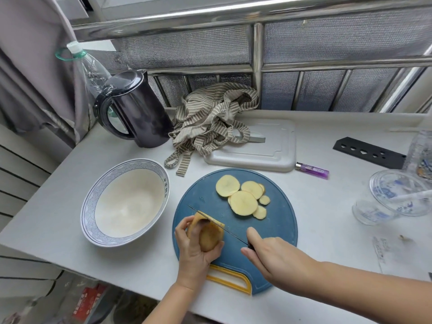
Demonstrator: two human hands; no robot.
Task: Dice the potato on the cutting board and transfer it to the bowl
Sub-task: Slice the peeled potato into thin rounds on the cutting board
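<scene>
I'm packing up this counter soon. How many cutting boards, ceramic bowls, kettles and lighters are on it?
Cutting boards: 2, the round blue plastic board and the white rectangular plastic board
Ceramic bowls: 1, the white ceramic bowl with a blue-patterned rim
Kettles: 1, the black electric kettle
Lighters: 1, the purple plastic lighter
Total: 5

A white counter [70, 183] fills the view, its far edge against a steel railing [257, 66] backed by silvery textured panels [339, 38]. A grey curtain [30, 78] hangs beyond the far left corner. White slats [21, 174] run beside the left edge. The light is soft and even, and the top rail gleams. Dim clutter [86, 300] lies below the near edge.
</scene>
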